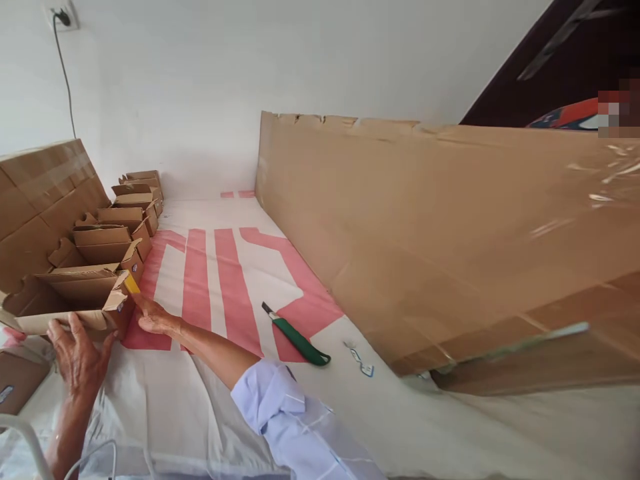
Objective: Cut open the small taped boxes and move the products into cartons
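Both hands rest on the nearest open brown cardboard box of a row along the left: the left hand lies spread against its front wall, grip open, while the right hand touches its corner flap, fingers loose, clasping nothing. A green-handled utility knife lies nearby on the white-and-pink sheet, beside a large leaning flat cardboard panel.

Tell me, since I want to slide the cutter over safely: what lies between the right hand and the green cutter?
In the head view, only bare sheet, white with red stripes, lies between the right hand and the green cutter; nothing stands on that stretch.
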### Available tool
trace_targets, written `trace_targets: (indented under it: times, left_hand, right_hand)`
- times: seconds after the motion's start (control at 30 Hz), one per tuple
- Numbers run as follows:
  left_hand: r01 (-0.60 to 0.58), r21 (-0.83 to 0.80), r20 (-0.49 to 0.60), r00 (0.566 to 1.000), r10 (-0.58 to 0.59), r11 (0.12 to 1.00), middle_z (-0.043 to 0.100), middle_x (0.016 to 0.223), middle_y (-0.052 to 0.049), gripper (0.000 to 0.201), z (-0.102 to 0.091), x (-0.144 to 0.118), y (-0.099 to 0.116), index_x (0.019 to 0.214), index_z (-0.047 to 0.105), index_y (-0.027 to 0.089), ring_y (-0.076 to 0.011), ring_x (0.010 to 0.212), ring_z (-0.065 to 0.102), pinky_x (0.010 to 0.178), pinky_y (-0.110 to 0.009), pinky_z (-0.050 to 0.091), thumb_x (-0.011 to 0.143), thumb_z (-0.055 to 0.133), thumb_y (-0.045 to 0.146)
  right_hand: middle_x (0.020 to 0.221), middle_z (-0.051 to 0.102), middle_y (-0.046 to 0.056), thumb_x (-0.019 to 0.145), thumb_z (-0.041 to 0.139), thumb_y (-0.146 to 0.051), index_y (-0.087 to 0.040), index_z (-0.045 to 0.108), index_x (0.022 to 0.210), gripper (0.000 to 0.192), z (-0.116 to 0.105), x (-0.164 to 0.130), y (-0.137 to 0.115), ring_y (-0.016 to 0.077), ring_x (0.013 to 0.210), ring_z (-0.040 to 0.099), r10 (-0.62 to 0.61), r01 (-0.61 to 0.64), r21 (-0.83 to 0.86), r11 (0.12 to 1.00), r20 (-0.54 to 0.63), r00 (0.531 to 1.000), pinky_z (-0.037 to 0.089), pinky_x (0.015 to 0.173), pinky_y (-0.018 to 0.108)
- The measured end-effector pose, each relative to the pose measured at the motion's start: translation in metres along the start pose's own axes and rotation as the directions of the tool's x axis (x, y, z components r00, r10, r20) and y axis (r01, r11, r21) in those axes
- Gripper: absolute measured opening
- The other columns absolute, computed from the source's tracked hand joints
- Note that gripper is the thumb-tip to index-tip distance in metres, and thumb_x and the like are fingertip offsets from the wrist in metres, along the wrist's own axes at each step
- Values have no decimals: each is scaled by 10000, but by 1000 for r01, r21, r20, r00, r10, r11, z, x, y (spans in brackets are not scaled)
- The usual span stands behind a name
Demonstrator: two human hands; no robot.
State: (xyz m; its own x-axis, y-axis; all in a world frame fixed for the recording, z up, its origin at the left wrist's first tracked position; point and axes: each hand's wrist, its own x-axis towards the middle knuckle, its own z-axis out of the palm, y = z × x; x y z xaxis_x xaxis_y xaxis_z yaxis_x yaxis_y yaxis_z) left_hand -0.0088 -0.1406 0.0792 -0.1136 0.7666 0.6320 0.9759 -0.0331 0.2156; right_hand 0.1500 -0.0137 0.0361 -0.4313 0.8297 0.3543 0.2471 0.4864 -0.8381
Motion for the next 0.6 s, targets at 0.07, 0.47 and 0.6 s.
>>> trace_targets:
  times: [0.07, 0.47, 0.6]
  left_hand:
    - [3, -18, -17, 1000, -3, 1000, 41, 1829, -270, 1006, 5, 6, 3, 1766, 88, 249, -653, 1623, 125, 1162, -887, 331, 979, 658, 507]
    - [227, -87, -16, 973, -229, 970, 132, 1747, -417, 1057, 14, -14, 10, 1716, 181, 44, -625, 1602, 239, 1179, -788, 391, 954, 675, 586]
    - [324, -110, 12, 946, -325, 940, 91, 1752, -441, 1083, 20, -20, 14, 1710, 178, 4, -617, 1614, 238, 1147, -801, 415, 939, 667, 585]
  right_hand:
    - [1272, 702, 52, 810, 648, -45, -261, 642, 1270, 508, -8, -13, -7, 272, 1219, 649, 8, -7, -34, 999, 18, 1000, 541, 1050, 402]
    - [1180, 649, 164, 942, 641, -247, -224, 678, 1225, 286, -190, -258, 19, 366, 1127, 564, 143, -418, -632, 653, -439, 887, 479, 997, 510]
    - [1115, 662, 147, 972, 618, -289, -220, 682, 1198, 245, -209, -305, 45, 343, 1035, 616, 276, -544, -660, 518, -473, 837, 498, 840, 435]
